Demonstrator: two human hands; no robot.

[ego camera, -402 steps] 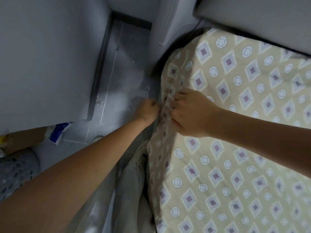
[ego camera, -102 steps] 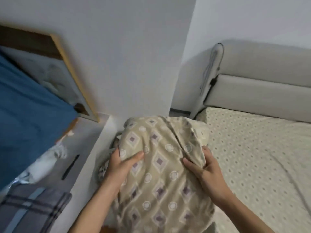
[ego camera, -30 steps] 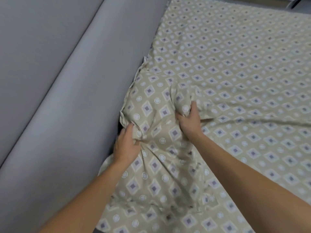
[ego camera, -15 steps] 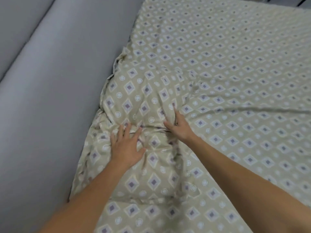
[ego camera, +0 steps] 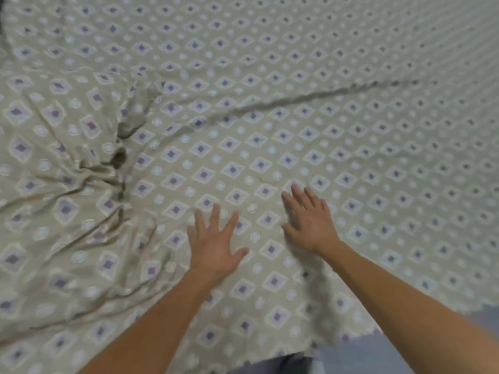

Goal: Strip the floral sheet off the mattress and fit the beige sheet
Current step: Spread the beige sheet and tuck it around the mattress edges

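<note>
Two hands lie flat on the beige sheet [ego camera: 270, 109], which covers nearly the whole view with its pattern of pale diamonds with purple centres and small white rings. The left hand [ego camera: 213, 241] rests palm down with its fingers straight and spread, its grip open and holding nothing. The right hand [ego camera: 307, 220], just beside it and a little further up the bed, lies the same way, fingers extended on the cloth, though it is somewhat blurred. To the left of the hands the sheet is bunched into a cluster of deep wrinkles [ego camera: 108, 168] that fan outward, and one long crease [ego camera: 297, 99] runs from there toward the upper right. Around the hands and across the right side the cloth lies smooth. Along the lower right the sheet's edge ends over a grey-blue strip of floor [ego camera: 351, 354].
</note>
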